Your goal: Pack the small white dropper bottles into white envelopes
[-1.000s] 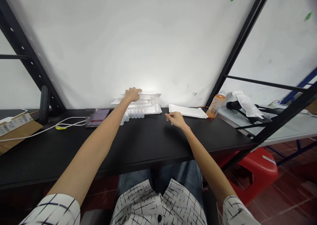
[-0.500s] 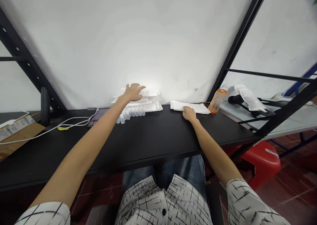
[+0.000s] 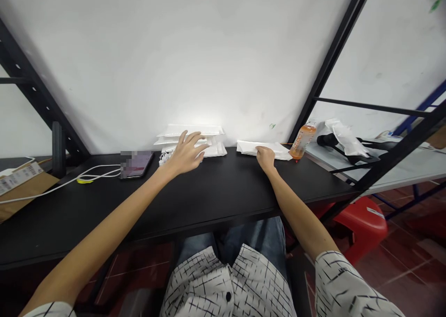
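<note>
My left hand (image 3: pixel 188 155) hovers with fingers spread over small translucent bottles (image 3: pixel 164 158), hiding most of them. Behind it, against the wall, lies a stack of flat white packets (image 3: pixel 195 130). Farther right, my right hand (image 3: pixel 266 159) is curled on the near edge of a second, lower pile of white packets (image 3: pixel 249 147). Its fingers close on the upper packet, which looks slightly raised; the fingertips are partly hidden.
A phone (image 3: pixel 137 164) with a white cable (image 3: pixel 94 175) lies left on the black desk (image 3: pixel 209 196). A brown parcel (image 3: pixel 24 187) is at the far left. An orange drink bottle (image 3: pixel 302 141) leans by the right frame post. A red stool (image 3: pixel 365 219) stands below right.
My left hand has come down and nearer, from above the packet stack to over the small bottles. My right hand has curled its fingers at the right pile's edge.
</note>
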Demonstrator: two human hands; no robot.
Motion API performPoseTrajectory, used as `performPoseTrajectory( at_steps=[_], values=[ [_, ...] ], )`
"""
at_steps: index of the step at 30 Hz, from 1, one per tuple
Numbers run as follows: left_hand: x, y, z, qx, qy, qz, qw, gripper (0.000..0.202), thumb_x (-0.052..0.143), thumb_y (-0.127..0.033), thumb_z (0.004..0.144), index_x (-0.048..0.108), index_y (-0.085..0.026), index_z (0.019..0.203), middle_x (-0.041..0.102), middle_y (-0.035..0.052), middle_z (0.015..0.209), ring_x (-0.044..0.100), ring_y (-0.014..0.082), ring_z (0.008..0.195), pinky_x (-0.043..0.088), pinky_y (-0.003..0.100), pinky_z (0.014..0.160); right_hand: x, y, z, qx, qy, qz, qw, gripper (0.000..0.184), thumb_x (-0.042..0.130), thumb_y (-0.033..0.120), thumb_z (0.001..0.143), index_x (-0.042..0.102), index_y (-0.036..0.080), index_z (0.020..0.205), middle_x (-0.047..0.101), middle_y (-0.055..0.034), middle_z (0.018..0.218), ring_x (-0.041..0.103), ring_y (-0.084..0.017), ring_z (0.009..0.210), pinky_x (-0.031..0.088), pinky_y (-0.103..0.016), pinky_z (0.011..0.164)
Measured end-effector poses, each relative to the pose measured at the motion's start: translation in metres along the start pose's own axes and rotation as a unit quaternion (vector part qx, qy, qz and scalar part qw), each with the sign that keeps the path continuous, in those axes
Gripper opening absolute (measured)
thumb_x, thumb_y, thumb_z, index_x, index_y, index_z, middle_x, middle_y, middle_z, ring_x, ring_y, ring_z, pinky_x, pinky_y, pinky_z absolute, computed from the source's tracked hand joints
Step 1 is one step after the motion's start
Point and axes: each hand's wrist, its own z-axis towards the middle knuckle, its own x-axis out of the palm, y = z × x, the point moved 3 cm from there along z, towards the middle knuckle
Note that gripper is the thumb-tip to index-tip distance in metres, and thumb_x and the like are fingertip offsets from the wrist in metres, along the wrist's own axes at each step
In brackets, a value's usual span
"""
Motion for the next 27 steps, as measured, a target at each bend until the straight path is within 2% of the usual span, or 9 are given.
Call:
performPoseTrajectory(
  at_steps=[3, 5, 7, 12, 19, 21, 23, 25, 27],
  values=[
    [-0.007, 0.002, -0.03, -0.002, -0.032, -0.002, 0.999, 0.028, 0.045, -0.018, 0.091, 0.071, -0.022, 0.101, 0.07, 0.0106, 0.116, 0.061, 0.0271, 0.121, 0.041, 0.054, 0.111, -0.017, 0.03, -0.006, -0.078, -0.038, 0.041, 0.995, 0.044, 0.04, 0.008, 0.092, 0.076, 0.016, 0.115, 0.073, -0.0113, 0.123, 0.064, -0.026, 0.115, 0.045, -0.032, 0.094],
    [-0.01, 0.008, -0.048, -0.01, -0.057, -0.012, 0.998, 0.025, 0.047, -0.017, 0.089, 0.071, -0.022, 0.094, 0.073, 0.0098, 0.098, 0.068, 0.0251, 0.102, 0.053, 0.046, 0.096, -0.028, 0.058, -0.016, -0.131, -0.028, 0.071, 0.988, 0.039, 0.045, 0.012, 0.091, 0.078, 0.019, 0.112, 0.073, -0.0096, 0.123, 0.065, -0.025, 0.114, 0.046, -0.031, 0.092],
    [-0.012, 0.016, -0.061, -0.03, -0.089, -0.008, 0.996, 0.023, 0.049, -0.018, 0.087, 0.071, -0.023, 0.091, 0.073, 0.0079, 0.084, 0.07, 0.0236, 0.084, 0.057, 0.041, 0.082, -0.037, 0.085, -0.029, -0.179, 0.002, 0.105, 0.978, 0.034, 0.049, 0.017, 0.091, 0.079, 0.021, 0.108, 0.076, -0.0083, 0.116, 0.068, -0.023, 0.107, 0.048, -0.029, 0.088],
    [-0.018, 0.034, -0.075, -0.106, -0.138, 0.03, 0.984, 0.018, 0.051, -0.022, 0.086, 0.069, -0.023, 0.087, 0.069, 0.0038, 0.067, 0.066, 0.0192, 0.062, 0.053, 0.031, 0.061, -0.051, 0.13, -0.059, -0.284, 0.035, 0.121, 0.95, 0.027, 0.053, 0.021, 0.087, 0.08, 0.019, 0.088, 0.078, -0.009, 0.097, 0.069, -0.023, 0.092, 0.046, -0.028, 0.076],
    [-0.019, 0.038, -0.078, -0.161, -0.189, 0.032, 0.968, 0.019, 0.051, -0.025, 0.086, 0.07, -0.022, 0.089, 0.065, 0.0003, 0.058, 0.061, 0.0157, 0.051, 0.049, 0.028, 0.056, -0.052, 0.167, -0.105, -0.415, 0.082, 0.181, 0.888, 0.023, 0.054, 0.022, 0.085, 0.075, 0.019, 0.075, 0.074, -0.0083, 0.08, 0.067, -0.021, 0.078, 0.043, -0.028, 0.067],
    [-0.016, 0.034, -0.08, -0.158, -0.197, 0.025, 0.967, 0.02, 0.051, -0.024, 0.086, 0.071, -0.022, 0.09, 0.066, 0.0001, 0.058, 0.061, 0.0148, 0.051, 0.049, 0.027, 0.055, -0.055, 0.178, -0.111, -0.425, 0.108, 0.25, 0.863, 0.024, 0.056, 0.028, 0.088, 0.075, 0.019, 0.076, 0.075, -0.0079, 0.084, 0.067, -0.019, 0.078, 0.045, -0.027, 0.069],
    [-0.014, 0.028, -0.08, -0.158, -0.194, 0.01, 0.968, 0.022, 0.05, -0.024, 0.087, 0.072, -0.021, 0.091, 0.066, -0.0001, 0.058, 0.061, 0.0142, 0.05, 0.05, 0.026, 0.055, -0.059, 0.185, -0.105, -0.396, 0.121, 0.325, 0.85, 0.031, 0.054, 0.035, 0.094, 0.075, 0.019, 0.078, 0.076, -0.0067, 0.087, 0.068, -0.018, 0.077, 0.047, -0.025, 0.07],
    [-0.01, 0.018, -0.079, -0.15, -0.157, -0.015, 0.976, 0.024, 0.049, -0.024, 0.089, 0.073, -0.02, 0.091, 0.069, 0.0011, 0.061, 0.063, 0.0146, 0.053, 0.051, 0.027, 0.058, -0.062, 0.187, -0.086, -0.328, 0.107, 0.365, 0.865, 0.039, 0.048, 0.038, 0.099, 0.075, 0.019, 0.079, 0.076, -0.0061, 0.088, 0.068, -0.016, 0.075, 0.047, -0.025, 0.069],
    [-0.002, 0.003, -0.076, -0.111, -0.074, -0.054, 0.99, 0.027, 0.048, -0.026, 0.091, 0.074, -0.02, 0.093, 0.075, 0.0046, 0.076, 0.069, 0.0172, 0.068, 0.055, 0.029, 0.065, -0.062, 0.188, -0.058, -0.25, 0.068, 0.348, 0.901, 0.039, 0.048, 0.039, 0.1, 0.076, 0.018, 0.083, 0.076, -0.0069, 0.091, 0.068, -0.017, 0.078, 0.047, -0.025, 0.072]
  ],
)
